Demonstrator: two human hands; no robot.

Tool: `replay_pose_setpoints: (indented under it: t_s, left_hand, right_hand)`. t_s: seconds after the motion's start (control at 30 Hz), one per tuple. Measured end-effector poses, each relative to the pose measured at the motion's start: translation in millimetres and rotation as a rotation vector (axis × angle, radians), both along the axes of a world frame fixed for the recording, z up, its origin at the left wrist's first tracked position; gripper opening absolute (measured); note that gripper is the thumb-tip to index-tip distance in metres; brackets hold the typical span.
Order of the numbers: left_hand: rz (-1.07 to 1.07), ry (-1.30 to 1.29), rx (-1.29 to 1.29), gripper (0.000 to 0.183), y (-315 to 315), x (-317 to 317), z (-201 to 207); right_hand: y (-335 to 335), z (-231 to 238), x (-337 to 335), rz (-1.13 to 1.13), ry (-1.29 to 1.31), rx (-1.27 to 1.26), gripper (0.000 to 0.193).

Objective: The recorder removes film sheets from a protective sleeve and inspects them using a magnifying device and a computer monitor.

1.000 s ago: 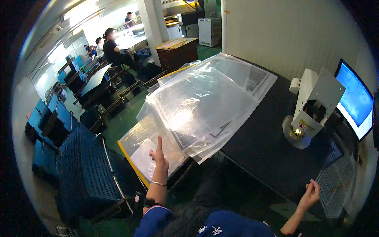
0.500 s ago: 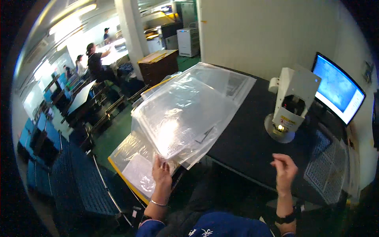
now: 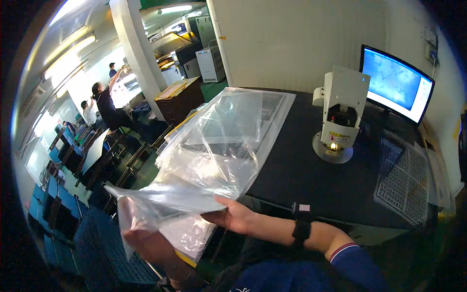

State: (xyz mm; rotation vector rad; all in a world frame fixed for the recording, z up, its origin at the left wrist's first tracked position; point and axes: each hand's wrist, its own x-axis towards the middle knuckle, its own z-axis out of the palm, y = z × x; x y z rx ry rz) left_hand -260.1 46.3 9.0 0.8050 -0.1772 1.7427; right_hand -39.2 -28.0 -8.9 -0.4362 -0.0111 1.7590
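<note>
A clear plastic sheet (image 3: 170,202) is lifted and folded at its near end, off a stack of clear film (image 3: 228,121) on the black table. Behind and through the raised part shows my left hand (image 3: 141,236), closed on the sheet near its left corner; its fingers are partly veiled by the film. My right hand (image 3: 233,215) has crossed to the left and pinches the sheet's near edge, thumb on top. Below the hands lies a bagged pale stack (image 3: 187,236) with a yellow edge.
On the black table (image 3: 287,185) stand a white measuring device (image 3: 340,114) with a lit lamp over a round base and a monitor (image 3: 398,82). A gridded panel (image 3: 401,180) lies at the right. People work at the far left, beyond racks and a pillar (image 3: 138,58).
My right hand has swung left from over the table and taken hold of the sheet. My left hand has moved left and lower, pulling up and folding the sheet's near end. The view has shifted.
</note>
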Motion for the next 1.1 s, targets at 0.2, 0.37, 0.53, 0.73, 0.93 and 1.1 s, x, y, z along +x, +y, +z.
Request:
replay_pose_setpoints:
  t_s: [0.2,0.37,0.53,0.73,0.93,1.1]
  left_hand:
    - [-0.621,-0.514,0.089,0.045,-20,-44,5]
    - [-0.494,-0.307,0.197,0.031,-40,-53,10]
    - [-0.395,-0.025,0.315,0.018,-66,-19,21]
    - [-0.372,0.3,0.398,0.009,-74,10,47]
    - [-0.536,0.542,0.416,0.025,-53,48,75]
    - [-0.988,0.201,0.387,0.105,-9,92,42]
  right_hand:
    - [18,11,-22,0.044,-0.186,-0.133,0.028]
    - [15,25,-25,0.058,-0.453,0.026,0.027]
    - [-19,79,12,-0.335,-0.579,0.145,0.03]
    - [-36,106,79,-0.88,-0.837,0.23,0.03]
    - [-77,133,156,-1.46,-1.589,0.235,0.032]
    - [-121,127,240,-1.841,-2.349,0.117,0.044]
